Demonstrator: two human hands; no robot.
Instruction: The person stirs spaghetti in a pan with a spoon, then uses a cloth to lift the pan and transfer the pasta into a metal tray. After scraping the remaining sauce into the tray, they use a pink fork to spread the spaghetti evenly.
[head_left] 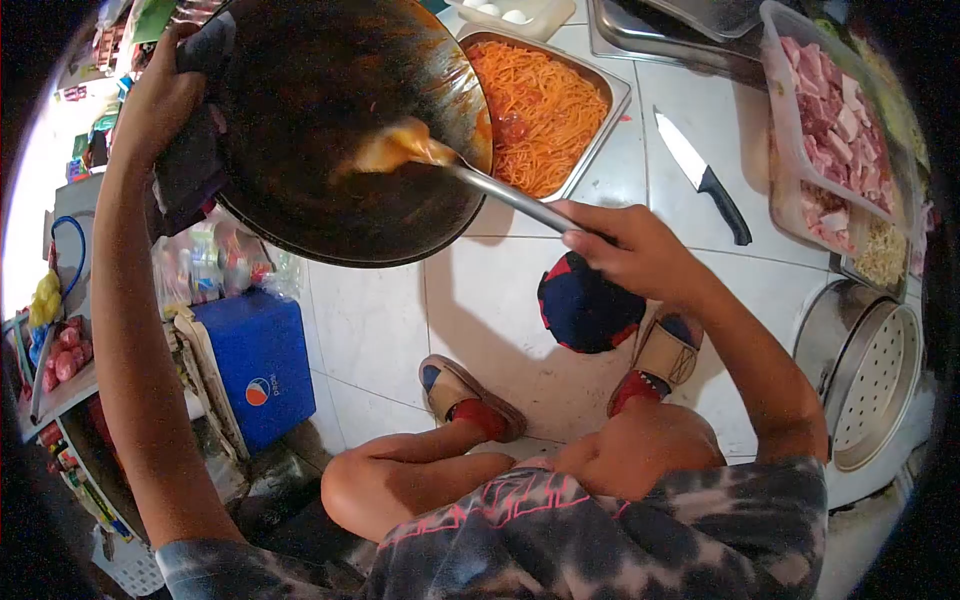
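My left hand (150, 105) is closed around the edge of a big dark wok (330, 200), with a dark cloth (190, 165) between hand and metal. The wok is tilted, its right rim over a metal tray (618, 90) of orange-red spaghetti (540, 105). In my right hand (635, 255) is the handle of a long metal cooking utensil (515, 197). Its sauce-coated head is smeared by motion inside the wok, against the inner wall. Orange sauce streaks the wok's right side. Under my right hand, a navy and red cloth (590, 305) lies on the tiles.
A black-handled knife (705, 180) lies on the tiled floor (370, 330). Beyond it stand plastic tubs of cut raw meat (830, 120) and a perforated steamer pot (875, 385). An egg container (540, 22) is at the top. A blue cooler (255, 365) stands at left, near my knees.
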